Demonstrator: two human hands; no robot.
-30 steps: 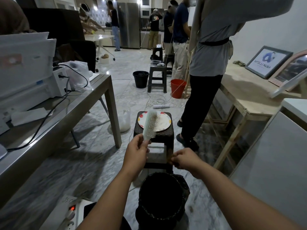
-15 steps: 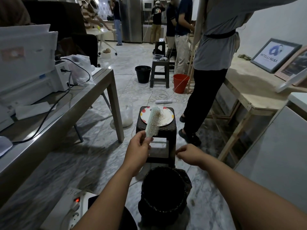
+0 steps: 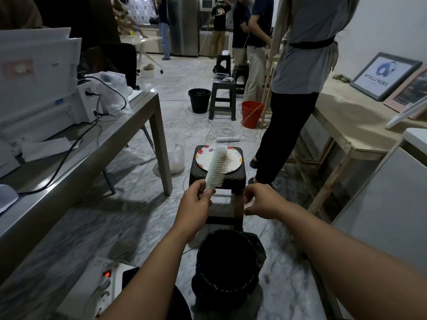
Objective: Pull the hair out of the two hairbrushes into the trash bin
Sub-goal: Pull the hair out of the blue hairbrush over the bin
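Now our left hand grips the hairbrush handle, bristles slanting up toward our right hand, loosely curled, empty, just beside.

Left arm: reaching forward from the lower edge of the view, forearm bare and angling up toward the centre.
Left hand: curling its fingers and thumb around a handle, holding it raised in front of the body.
Right arm: stretching in from the lower right corner, bare, pointing up and to the left.
Right hand: hanging just beside the left hand, fingers loosely bent, holding nothing visible.
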